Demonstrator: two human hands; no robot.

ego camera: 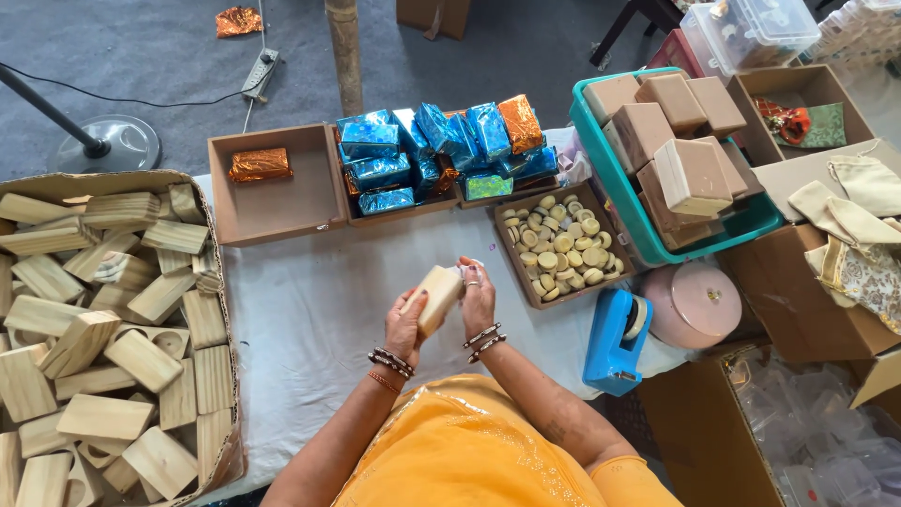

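surface: table under a pale cloth [319, 310], grey carpet beyond it, fan base [108, 143] and power strip [260, 73] on the floor far left.
block: pale wooden block [437, 296], held above the cloth at mid table, tilted, near the person's chest.
left hand: left hand [404, 324] clamped around the block's lower end from below and behind, fingers closed on it.
right hand: right hand [477, 296] pressed against the block's upper right side; whether it grips or only steadies, cannot tell.
handling: looks light, stiff, dry, not fragile; smooth faces may slip a little, so the long side faces are the place to hold, thumb opposite fingers.
same blocks: big cardboard box [223, 282] at left, heaped with similar wooden blocks, far too many stacked to count, dozens.
foil packs: blue foil-wrapped packs [375, 155] piled in open trays far centre, roughly ten, plus one orange [519, 120] on top; one orange pack [260, 164] alone in the brown tray far left.
discs: small tray of pale round discs [556, 246] just right of the hands, count not readable.
tape: one blue tape dispenser [615, 338] near right, one pink round tin [694, 302] beside it.
bin: teal bin [610, 164] far right with brown boxes, about seven showing.
bags: cloth pouches [845, 225] at the right edge.
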